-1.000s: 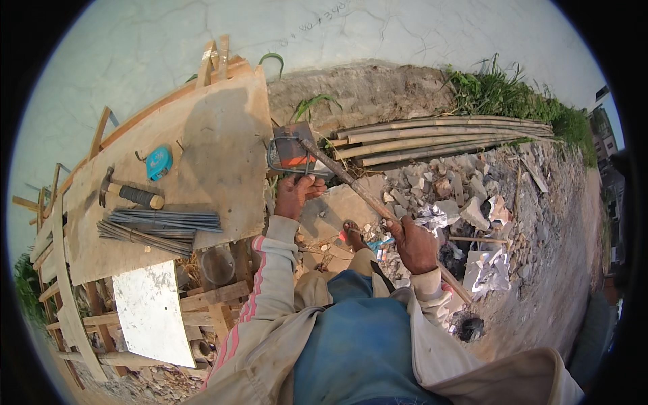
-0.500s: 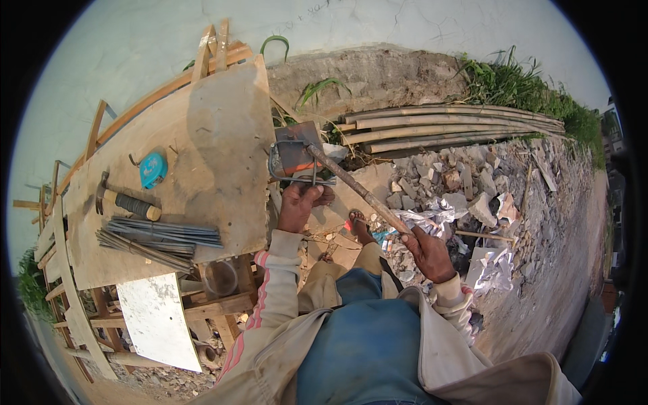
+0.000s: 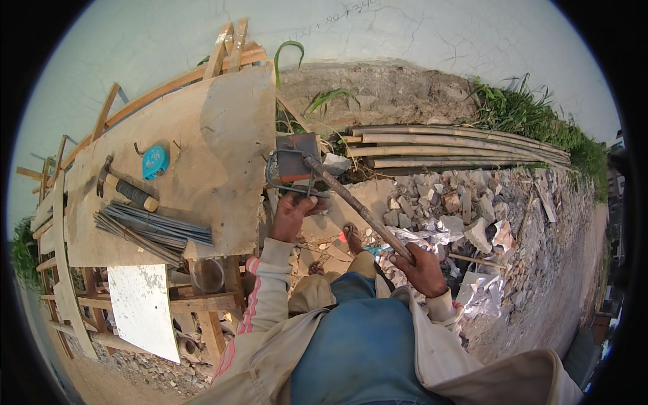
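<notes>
My left hand [image 3: 290,217] is closed around the near side of a thin bent steel rod [image 3: 270,177], beside the board's right edge. The rod lies against a rusty metal block [image 3: 298,150], bent to angled corners. My right hand [image 3: 422,270] grips the lower end of a long rusty bar [image 3: 361,206]. The bar slants up to the left, and its far end meets the block near the rod. Exactly how bar and rod engage is too small to tell.
On the wooden board [image 3: 223,169] lie a hammer [image 3: 132,194], a blue tape measure [image 3: 155,163] and a bundle of steel rods [image 3: 158,226]. Bamboo poles [image 3: 445,150] lie along the wall. Broken rubble [image 3: 466,206] and foil scraps [image 3: 480,290] cover the ground at right.
My right hand has pulled the bar's lower end slightly toward me, so the bar slants more steeply. My left hand stays on the rod. The whole view has shifted a little.
</notes>
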Action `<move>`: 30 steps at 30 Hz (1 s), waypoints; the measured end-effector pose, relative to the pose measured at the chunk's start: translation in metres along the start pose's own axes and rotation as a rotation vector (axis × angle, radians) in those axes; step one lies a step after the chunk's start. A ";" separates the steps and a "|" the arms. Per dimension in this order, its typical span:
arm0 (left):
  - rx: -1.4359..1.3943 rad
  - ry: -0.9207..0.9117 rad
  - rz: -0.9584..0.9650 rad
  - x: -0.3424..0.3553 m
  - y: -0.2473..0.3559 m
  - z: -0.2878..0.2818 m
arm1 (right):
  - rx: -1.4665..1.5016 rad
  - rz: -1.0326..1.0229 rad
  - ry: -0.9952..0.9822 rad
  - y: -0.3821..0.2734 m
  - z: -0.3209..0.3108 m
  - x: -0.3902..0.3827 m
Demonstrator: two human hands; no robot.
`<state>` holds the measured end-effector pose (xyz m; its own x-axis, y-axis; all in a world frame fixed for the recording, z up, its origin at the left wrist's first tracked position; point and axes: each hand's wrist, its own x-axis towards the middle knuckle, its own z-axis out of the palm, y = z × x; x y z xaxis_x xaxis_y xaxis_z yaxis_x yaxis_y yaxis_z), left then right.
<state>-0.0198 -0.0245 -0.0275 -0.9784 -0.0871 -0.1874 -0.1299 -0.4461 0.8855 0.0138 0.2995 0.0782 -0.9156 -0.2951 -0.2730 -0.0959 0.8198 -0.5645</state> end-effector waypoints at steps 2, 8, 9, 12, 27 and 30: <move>-0.027 0.014 -0.008 -0.003 0.003 0.002 | 0.143 -0.050 -0.029 0.013 -0.012 0.017; -0.250 0.102 0.103 -0.014 0.006 0.022 | 0.572 -0.176 -0.066 0.026 -0.040 0.097; -0.275 0.138 0.133 -0.016 0.003 0.028 | 0.632 -0.205 -0.070 0.026 -0.043 0.109; -0.312 0.280 0.198 -0.015 -0.009 0.044 | 0.692 -0.200 -0.150 0.025 -0.050 0.143; -0.165 0.813 0.543 0.033 0.018 0.129 | 0.608 -0.353 -0.425 0.011 -0.061 0.230; -0.026 0.869 0.650 0.048 0.028 0.144 | 0.671 -0.470 -0.455 -0.021 -0.062 0.248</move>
<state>-0.0938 0.0875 0.0496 -0.4095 -0.9098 0.0684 0.3857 -0.1046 0.9167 -0.2351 0.2392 0.0706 -0.5855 -0.8043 -0.1010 -0.0424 0.1548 -0.9870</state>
